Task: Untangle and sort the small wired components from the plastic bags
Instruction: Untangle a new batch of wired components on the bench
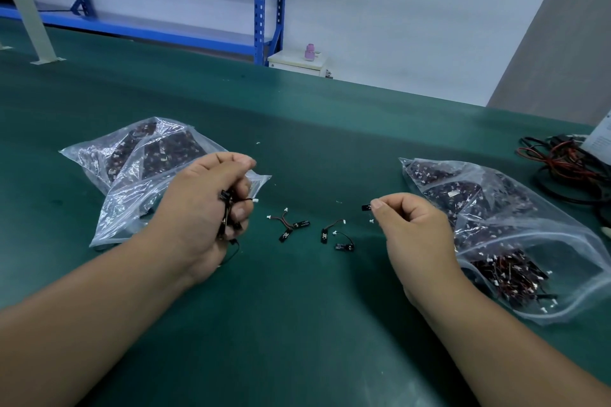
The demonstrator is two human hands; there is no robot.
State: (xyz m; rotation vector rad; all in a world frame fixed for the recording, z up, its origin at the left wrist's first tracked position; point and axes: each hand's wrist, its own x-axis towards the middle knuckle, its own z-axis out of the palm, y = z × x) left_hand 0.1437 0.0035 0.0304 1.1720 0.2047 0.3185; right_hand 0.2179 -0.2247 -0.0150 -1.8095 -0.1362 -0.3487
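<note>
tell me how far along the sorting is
Barely started. Done: about four loose components lie on the mat between the hands. In hand: the left hand grips a tangled clump, and the right hand pinches a single piece. Left: the left bag and right bag both look packed.

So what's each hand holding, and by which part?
Left hand grips a tangled bunch of components in its fist; right hand pinches one component by its black tab.
</note>
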